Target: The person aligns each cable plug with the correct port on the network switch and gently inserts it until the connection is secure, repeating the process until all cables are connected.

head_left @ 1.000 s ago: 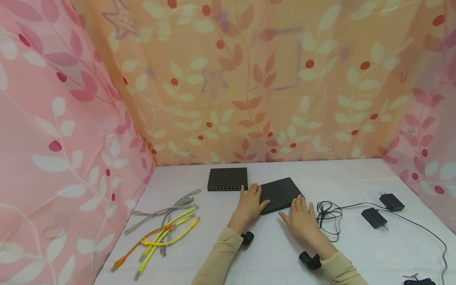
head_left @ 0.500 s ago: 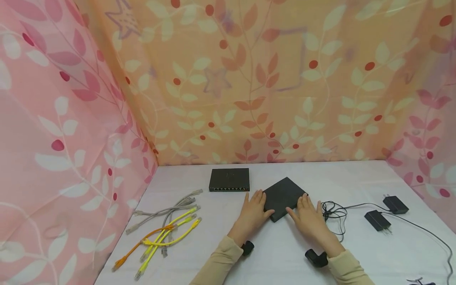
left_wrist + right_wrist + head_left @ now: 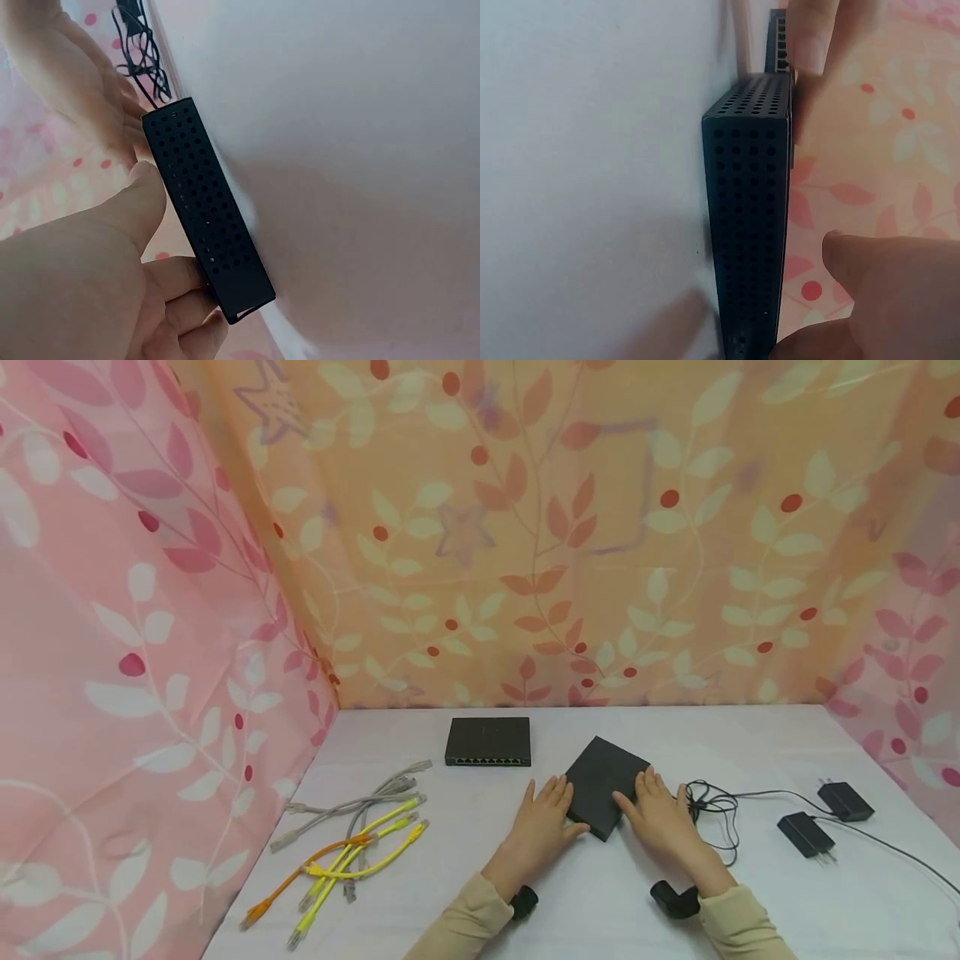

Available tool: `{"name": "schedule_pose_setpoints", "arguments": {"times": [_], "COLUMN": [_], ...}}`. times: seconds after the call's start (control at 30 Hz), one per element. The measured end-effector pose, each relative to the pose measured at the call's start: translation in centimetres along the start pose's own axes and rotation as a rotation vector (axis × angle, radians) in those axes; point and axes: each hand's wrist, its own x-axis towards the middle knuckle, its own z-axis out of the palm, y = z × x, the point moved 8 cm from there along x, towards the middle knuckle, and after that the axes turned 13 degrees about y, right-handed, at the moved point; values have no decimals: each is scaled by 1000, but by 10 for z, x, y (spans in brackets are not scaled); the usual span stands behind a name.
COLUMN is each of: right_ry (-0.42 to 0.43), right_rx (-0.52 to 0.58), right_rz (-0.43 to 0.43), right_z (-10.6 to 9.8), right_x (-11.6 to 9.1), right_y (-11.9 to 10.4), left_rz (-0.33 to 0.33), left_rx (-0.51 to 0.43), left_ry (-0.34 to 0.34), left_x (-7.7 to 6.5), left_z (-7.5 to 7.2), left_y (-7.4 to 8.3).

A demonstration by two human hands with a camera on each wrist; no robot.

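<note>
A flat black network switch (image 3: 603,783) lies turned at an angle on the white table, between both hands. My left hand (image 3: 536,837) touches its left side with extended fingers, the thumb by the near edge. Against the right side rest the fingers of my right hand (image 3: 667,827), with the thumb over the top near the edge. Up close in the left wrist view, the switch (image 3: 206,210) shows a side full of small round holes. Two perforated sides of the switch (image 3: 750,217) appear in the right wrist view.
Behind stands a second black switch (image 3: 487,742), its row of ports facing forward. Grey network cables (image 3: 352,806), yellow cables (image 3: 375,864) and an orange one (image 3: 285,887) lie left. At right are a coiled black cord (image 3: 712,810) and two power adapters (image 3: 806,835).
Both hands have turned the switch counterclockwise on the table, so its near corner has swung right. The second switch and the cables stay where they were.
</note>
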Motion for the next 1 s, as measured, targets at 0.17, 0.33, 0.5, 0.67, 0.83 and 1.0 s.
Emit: {"name": "schedule_pose_setpoints", "arguments": {"times": [0.17,0.33,0.5,0.67,0.83,1.0], "right_ry": [-10,-12,-10,-27,-36,-29], "right_rx": [6,19,31,59,130,170], "right_rz": [2,-3,-6,-8,-22,-56], "right_z": [4,4,5,8,12,14], "right_x": [5,10,13,16,20,23], "right_y": [5,5,7,8,9,9], "left_rz": [7,33,57,63,72,83], "left_rx": [-22,-31,-65,-77,-79,-62], "left_ry": [-6,-16,-40,-50,-59,-55], "left_x": [-4,-8,-11,-13,-16,-20], "left_z": [-2,-3,-2,-1,-2,-7], "left_y": [5,9,14,17,23,29]}}
